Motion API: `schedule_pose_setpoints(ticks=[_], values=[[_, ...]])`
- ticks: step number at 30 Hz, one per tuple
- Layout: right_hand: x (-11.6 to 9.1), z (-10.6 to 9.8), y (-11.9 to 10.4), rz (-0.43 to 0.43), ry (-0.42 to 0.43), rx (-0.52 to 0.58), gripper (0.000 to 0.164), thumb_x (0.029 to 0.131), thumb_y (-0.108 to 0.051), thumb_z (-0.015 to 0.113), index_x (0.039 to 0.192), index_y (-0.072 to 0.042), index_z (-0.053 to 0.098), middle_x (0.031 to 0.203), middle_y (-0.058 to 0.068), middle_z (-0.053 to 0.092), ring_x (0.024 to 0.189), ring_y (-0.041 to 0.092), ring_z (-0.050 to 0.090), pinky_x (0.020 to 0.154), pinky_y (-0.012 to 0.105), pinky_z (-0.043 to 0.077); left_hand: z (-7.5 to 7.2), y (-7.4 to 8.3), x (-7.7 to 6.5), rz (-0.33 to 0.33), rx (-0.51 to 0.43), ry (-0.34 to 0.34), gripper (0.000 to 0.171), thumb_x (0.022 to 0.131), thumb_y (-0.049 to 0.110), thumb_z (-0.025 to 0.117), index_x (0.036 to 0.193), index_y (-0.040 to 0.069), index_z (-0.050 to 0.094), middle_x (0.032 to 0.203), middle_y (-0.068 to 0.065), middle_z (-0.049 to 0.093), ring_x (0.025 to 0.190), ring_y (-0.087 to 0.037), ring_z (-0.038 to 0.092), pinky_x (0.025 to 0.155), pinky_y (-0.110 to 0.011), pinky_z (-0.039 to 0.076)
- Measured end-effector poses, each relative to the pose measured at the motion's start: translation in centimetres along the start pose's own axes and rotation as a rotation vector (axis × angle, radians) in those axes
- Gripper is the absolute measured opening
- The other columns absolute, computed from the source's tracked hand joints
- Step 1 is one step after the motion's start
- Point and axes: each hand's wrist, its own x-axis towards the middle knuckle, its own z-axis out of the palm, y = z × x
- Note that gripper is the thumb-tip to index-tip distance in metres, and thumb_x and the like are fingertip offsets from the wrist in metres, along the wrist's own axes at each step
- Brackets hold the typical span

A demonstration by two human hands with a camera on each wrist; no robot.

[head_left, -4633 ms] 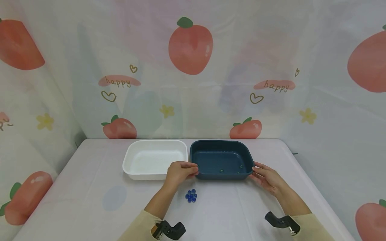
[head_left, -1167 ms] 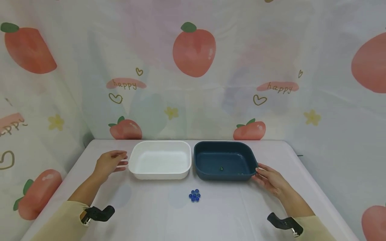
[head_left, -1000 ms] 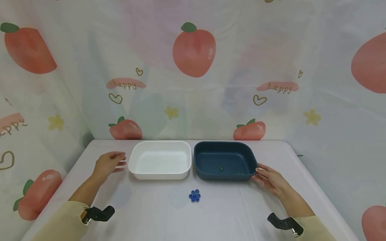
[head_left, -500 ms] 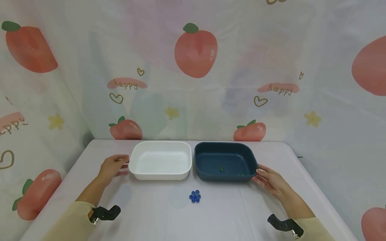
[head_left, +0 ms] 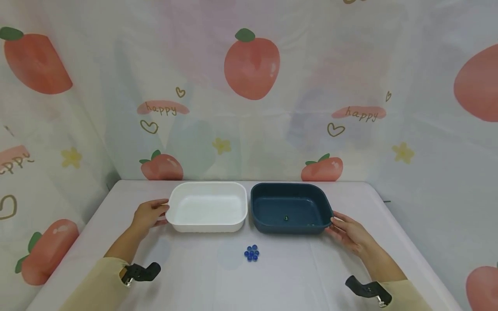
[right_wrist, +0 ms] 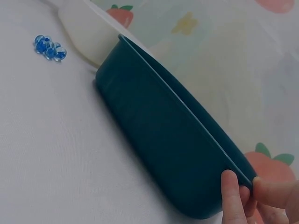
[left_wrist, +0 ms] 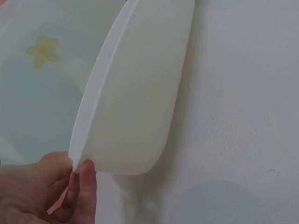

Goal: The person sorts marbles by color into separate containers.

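At the back of the table, a white plastic tray (head_left: 208,207) stands to the left of a dark blue tray (head_left: 289,205). My left hand (head_left: 149,214) pinches the white tray's left rim; in the left wrist view, the fingers (left_wrist: 87,186) lie on its outer side. With thumb and fingers, my right hand (head_left: 350,233) holds the dark tray's right end by the rim (right_wrist: 243,175). A small greenish marble (head_left: 286,218) lies inside the dark tray; anything else near its front wall is hard to make out. Several blue glass marbles (head_left: 251,253) sit clustered on the cloth before the trays.
White cloth (head_left: 218,280) covers the table, which ends at a fabric backdrop (head_left: 249,138) printed with peaches right behind the trays. The trays stand side by side with a narrow gap. Each wrist carries a black camera mount (head_left: 142,272).
My left hand has left the dark tray's left edge, gone around to the white tray's left end and taken its rim. My right hand keeps its hold. Fewer marbles show in the dark tray.
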Motion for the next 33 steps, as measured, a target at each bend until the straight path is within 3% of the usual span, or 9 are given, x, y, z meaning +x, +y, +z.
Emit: schedule_pose_setpoints(ticks=[6, 15, 22, 24, 27, 29, 33], values=[[0.0, 0.0, -0.2, 0.012, 0.004, 0.025, 0.066, 0.100, -0.006, 0.054, 0.155, -0.002, 0.018, 0.100, 0.000, 0.060, 0.088, 0.009, 0.063, 0.085, 0.025, 0.057, -0.1, 0.3, 0.0, -0.025, -0.017, -0.020, 0.046, 0.102, 0.019, 0.053, 0.143, -0.002, 0.047, 0.139, -0.026, 0.050, 0.104, -0.024, 0.062, 0.075, -0.026, 0.059], [-0.1, 0.3, -0.2, 0.037, 0.017, 0.059, 0.075, 0.100, -0.009, 0.056, 0.157, -0.003, 0.009, 0.099, -0.001, 0.062, 0.089, 0.010, 0.064, 0.086, 0.026, 0.057, -0.1, 0.0, 0.3, -0.101, -0.121, -0.032, 0.049, 0.101, 0.021, 0.056, 0.144, 0.001, 0.046, 0.135, -0.022, 0.052, 0.088, -0.011, 0.060, 0.072, -0.023, 0.058], [0.1, -0.2, -0.1, 0.046, -0.038, 0.105, 0.066, 0.101, -0.009, 0.053, 0.155, -0.006, 0.014, 0.099, -0.001, 0.065, 0.091, 0.010, 0.066, 0.087, 0.027, 0.056, -0.1, -0.3, 0.3, -0.113, -0.151, -0.049, 0.051, 0.101, 0.022, 0.056, 0.145, 0.001, 0.044, 0.137, -0.022, 0.051, 0.085, -0.007, 0.060, 0.072, -0.022, 0.058], [0.0, -0.3, 0.0, 0.048, -0.065, 0.130, 0.047, 0.102, -0.009, 0.051, 0.146, -0.009, 0.036, 0.099, 0.000, 0.065, 0.091, 0.010, 0.067, 0.088, 0.027, 0.056, -0.1, -0.2, 0.2, -0.113, -0.155, -0.049, 0.051, 0.101, 0.022, 0.056, 0.145, 0.001, 0.044, 0.137, -0.022, 0.051, 0.085, -0.007, 0.061, 0.072, -0.022, 0.058], [-0.3, -0.3, 0.1, 0.048, -0.087, 0.144, 0.019, 0.102, -0.009, 0.050, 0.118, -0.013, 0.059, 0.097, 0.000, 0.066, 0.090, 0.009, 0.066, 0.088, 0.027, 0.056, -0.2, -0.1, 0.2, -0.118, -0.151, -0.049, 0.051, 0.101, 0.023, 0.056, 0.145, 0.001, 0.044, 0.137, -0.022, 0.051, 0.086, -0.008, 0.061, 0.071, -0.022, 0.057], [-0.6, -0.4, 0.2, 0.055, -0.086, 0.146, 0.018, 0.103, -0.009, 0.050, 0.098, -0.018, 0.065, 0.096, -0.001, 0.066, 0.090, 0.008, 0.065, 0.089, 0.027, 0.056, -0.1, -0.1, 0.2, -0.123, -0.151, -0.047, 0.050, 0.101, 0.023, 0.055, 0.145, 0.001, 0.044, 0.137, -0.022, 0.050, 0.086, -0.009, 0.061, 0.071, -0.022, 0.057], [-1.3, -0.6, 0.5, 0.075, -0.068, 0.111, 0.019, 0.103, -0.012, 0.049, 0.096, -0.018, 0.066, 0.096, -0.002, 0.066, 0.090, 0.008, 0.064, 0.089, 0.027, 0.056, -0.1, -0.1, 0.2, -0.125, -0.150, -0.045, 0.050, 0.102, 0.023, 0.054, 0.145, 0.002, 0.044, 0.138, -0.023, 0.050, 0.086, -0.010, 0.061, 0.071, -0.021, 0.057]])
